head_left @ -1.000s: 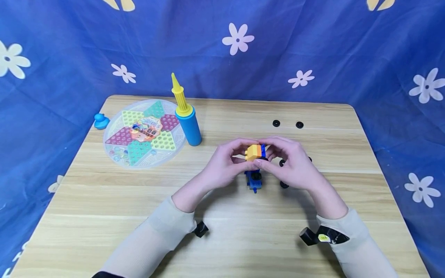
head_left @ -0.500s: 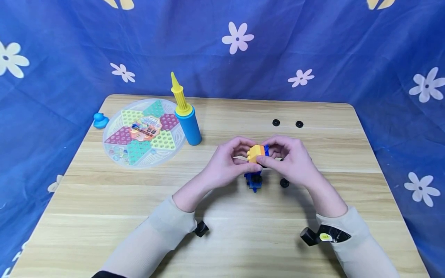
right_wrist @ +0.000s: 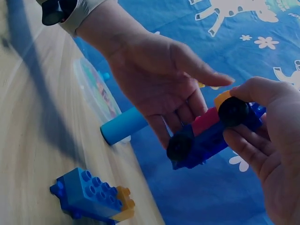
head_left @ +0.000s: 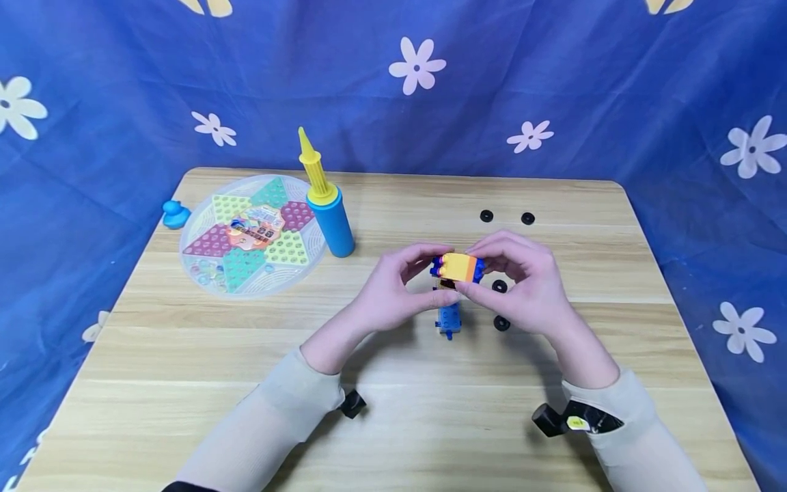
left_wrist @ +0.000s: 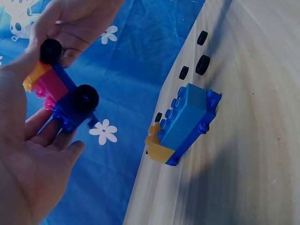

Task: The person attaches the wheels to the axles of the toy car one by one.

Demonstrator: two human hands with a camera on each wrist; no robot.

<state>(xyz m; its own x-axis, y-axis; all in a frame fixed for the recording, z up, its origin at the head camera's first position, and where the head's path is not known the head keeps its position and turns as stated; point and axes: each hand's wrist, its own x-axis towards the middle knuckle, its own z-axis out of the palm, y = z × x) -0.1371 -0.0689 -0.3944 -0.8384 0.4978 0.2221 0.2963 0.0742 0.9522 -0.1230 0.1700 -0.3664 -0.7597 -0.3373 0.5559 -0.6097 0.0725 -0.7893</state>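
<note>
Above the table my right hand [right_wrist: 276, 136] pinches a toy brick car [head_left: 458, 267] between thumb and fingers. The car has a dark blue base, a pink brick [left_wrist: 52, 86], a yellow-orange brick [right_wrist: 222, 98] and black wheels [left_wrist: 85, 99] on the side the wrist views show. My left hand [head_left: 393, 290] is at the car's other end, its fingers touching it and its thumb held away. Below the hands stands a second brick vehicle [left_wrist: 185, 122], with a light blue studded brick, a yellow brick and a dark blue base; no wheels show on it.
Black toy wheels lie to the right, a pair near the hands [head_left: 499, 286] and a pair farther back [head_left: 527, 219]. At left are a round game board [head_left: 197, 273], a blue and yellow hand pump [head_left: 332, 222] and a blue rubber duck [head_left: 175, 214].
The brick car has been turned in the hands, so its yellow top and both blue ends show. My left thumb has come away from it. The vehicle on the table shows more clearly.
</note>
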